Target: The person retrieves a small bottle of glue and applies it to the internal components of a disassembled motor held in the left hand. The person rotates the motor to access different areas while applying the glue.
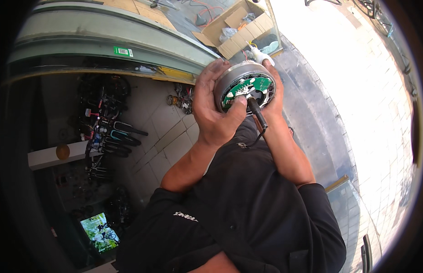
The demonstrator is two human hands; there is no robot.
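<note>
we take the round hub motor (245, 86) as our landmark: a grey metal drum with its open face turned toward us, showing a green ring-shaped circuit board (259, 84) and a dark centre. our left hand (216, 111) wraps the drum from its left side, fingers curled over the rim and the thumb pressed across the open face near the centre. our right hand (277, 91) cups the drum from its right and far side, fingers bent around the rim; most of that hand sits behind the motor, so we cannot tell how firmly it grips. the drum's short axis points roughly toward the camera, and a black cable (257, 116) leaves the centre and runs down and to the right of the landmark, between our two forearms. the left thumb is nearer the cable root than any right-hand finger we can see. above and to the right of the motor sits an open cardboard box (236, 27) on the ground; a white object at the motor's upper edge is possibly a connector or a bottle tip, too overexposed to name. to the left of the motor a dark shelf with tools (109, 132) is dim and hard to read. the underside of the drum is hidden.
</note>
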